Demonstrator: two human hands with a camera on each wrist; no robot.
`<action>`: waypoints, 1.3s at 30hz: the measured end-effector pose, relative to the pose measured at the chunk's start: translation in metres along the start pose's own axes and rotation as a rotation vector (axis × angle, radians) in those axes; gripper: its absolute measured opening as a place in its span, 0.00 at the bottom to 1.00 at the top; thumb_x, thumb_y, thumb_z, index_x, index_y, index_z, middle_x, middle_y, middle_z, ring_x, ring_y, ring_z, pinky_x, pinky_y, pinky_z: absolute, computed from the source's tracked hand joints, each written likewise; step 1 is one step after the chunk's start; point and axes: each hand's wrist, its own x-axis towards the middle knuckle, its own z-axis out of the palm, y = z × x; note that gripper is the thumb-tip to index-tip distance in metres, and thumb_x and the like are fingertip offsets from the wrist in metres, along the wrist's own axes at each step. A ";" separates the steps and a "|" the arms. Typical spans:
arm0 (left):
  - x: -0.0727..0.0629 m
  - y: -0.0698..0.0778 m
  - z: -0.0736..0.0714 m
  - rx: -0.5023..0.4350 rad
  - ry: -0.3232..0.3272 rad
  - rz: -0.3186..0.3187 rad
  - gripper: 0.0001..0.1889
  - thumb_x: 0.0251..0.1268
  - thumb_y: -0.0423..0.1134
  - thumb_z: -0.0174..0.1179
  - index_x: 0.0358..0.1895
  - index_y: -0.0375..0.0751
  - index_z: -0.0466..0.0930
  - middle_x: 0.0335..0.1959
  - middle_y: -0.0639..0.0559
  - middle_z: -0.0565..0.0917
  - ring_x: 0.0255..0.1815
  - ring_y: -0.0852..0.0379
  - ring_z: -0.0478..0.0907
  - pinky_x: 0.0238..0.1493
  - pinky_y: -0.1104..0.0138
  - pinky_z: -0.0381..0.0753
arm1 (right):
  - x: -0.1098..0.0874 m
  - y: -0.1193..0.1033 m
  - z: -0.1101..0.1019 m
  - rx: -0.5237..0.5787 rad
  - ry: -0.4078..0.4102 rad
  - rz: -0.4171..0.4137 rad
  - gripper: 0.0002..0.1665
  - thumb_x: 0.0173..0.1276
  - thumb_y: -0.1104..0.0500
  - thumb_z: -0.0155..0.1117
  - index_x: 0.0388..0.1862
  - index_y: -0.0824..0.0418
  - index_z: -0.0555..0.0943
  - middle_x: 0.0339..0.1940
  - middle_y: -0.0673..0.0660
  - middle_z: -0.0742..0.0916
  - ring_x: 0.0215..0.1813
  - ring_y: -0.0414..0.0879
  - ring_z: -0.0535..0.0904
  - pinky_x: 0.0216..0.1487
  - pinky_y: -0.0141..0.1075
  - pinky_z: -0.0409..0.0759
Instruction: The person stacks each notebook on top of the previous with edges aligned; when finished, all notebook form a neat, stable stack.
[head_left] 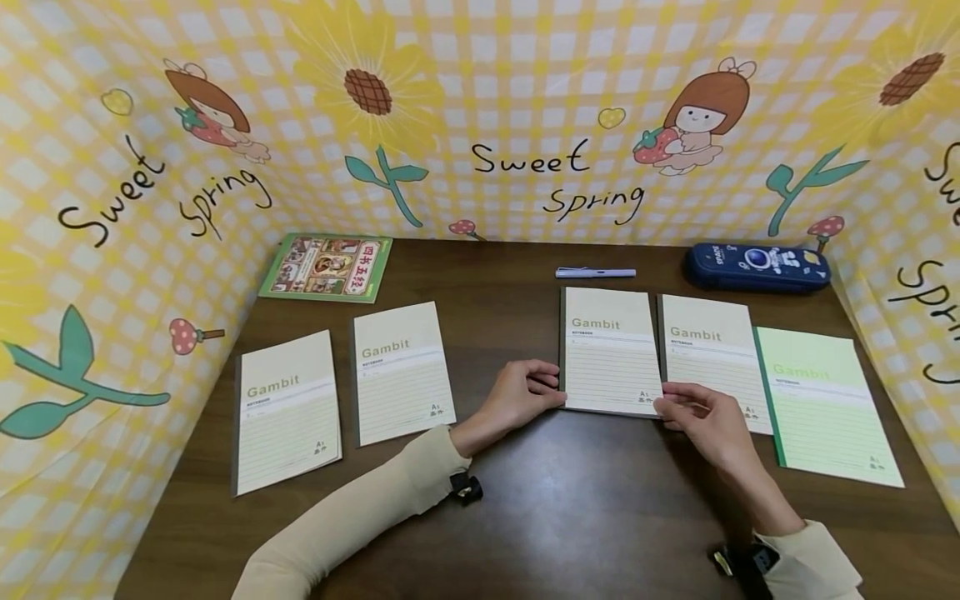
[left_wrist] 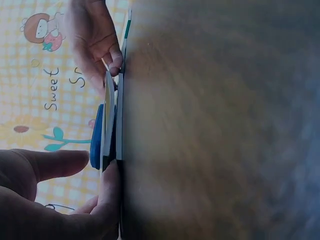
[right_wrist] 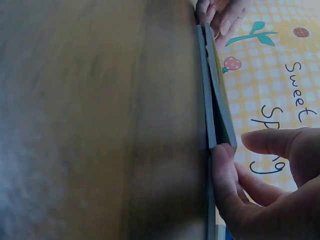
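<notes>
A cream Gambit notebook [head_left: 611,354] with a dark spine lies in front of me. In the left wrist view its near edge shows two layers [left_wrist: 108,115] with a gap between them; the upper layer [right_wrist: 221,95] tilts up towards the right side. My left hand [head_left: 521,393] touches the left edge near the lower corner with extended fingers. My right hand [head_left: 705,421] is at the lower right corner, its thumb against the edge. Partly behind the right hand lies another cream notebook [head_left: 708,358], and right of that a green one [head_left: 825,408].
Two cream notebooks, one at far left [head_left: 285,412] and one beside it [head_left: 401,375], lie on the brown table [head_left: 525,517]. Behind them is a green-bordered picture book [head_left: 327,267]. A lavender pen [head_left: 596,272] and a blue pencil case [head_left: 757,268] lie along the checked cloth backdrop [head_left: 510,92].
</notes>
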 end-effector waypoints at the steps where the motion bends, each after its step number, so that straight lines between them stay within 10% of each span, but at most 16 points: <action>1: 0.000 0.000 0.000 0.007 -0.001 0.001 0.21 0.63 0.37 0.73 0.59 0.37 0.85 0.49 0.44 0.90 0.46 0.51 0.90 0.48 0.68 0.86 | 0.000 0.000 0.000 -0.013 -0.003 -0.003 0.29 0.76 0.53 0.67 0.67 0.71 0.79 0.55 0.69 0.89 0.38 0.29 0.87 0.41 0.28 0.88; 17: -0.002 0.003 -0.003 0.001 -0.051 0.000 0.21 0.74 0.42 0.65 0.65 0.36 0.82 0.52 0.42 0.88 0.45 0.52 0.89 0.46 0.66 0.88 | -0.003 -0.016 -0.001 -0.204 -0.049 -0.054 0.30 0.79 0.49 0.63 0.67 0.71 0.78 0.50 0.69 0.88 0.37 0.46 0.91 0.36 0.32 0.88; 27: -0.010 0.001 -0.015 0.032 -0.070 0.001 0.25 0.75 0.48 0.64 0.69 0.43 0.78 0.58 0.45 0.87 0.59 0.47 0.85 0.60 0.57 0.85 | -0.001 -0.036 0.019 -0.309 0.094 -0.230 0.20 0.75 0.54 0.68 0.60 0.65 0.83 0.37 0.59 0.87 0.34 0.44 0.83 0.32 0.30 0.77; 39: -0.051 0.002 -0.054 0.133 -0.004 0.106 0.23 0.75 0.47 0.65 0.66 0.40 0.81 0.63 0.41 0.84 0.65 0.44 0.83 0.64 0.55 0.85 | 0.014 -0.053 0.083 -0.232 -0.169 -0.485 0.10 0.73 0.63 0.68 0.51 0.63 0.86 0.39 0.54 0.91 0.38 0.41 0.87 0.41 0.33 0.86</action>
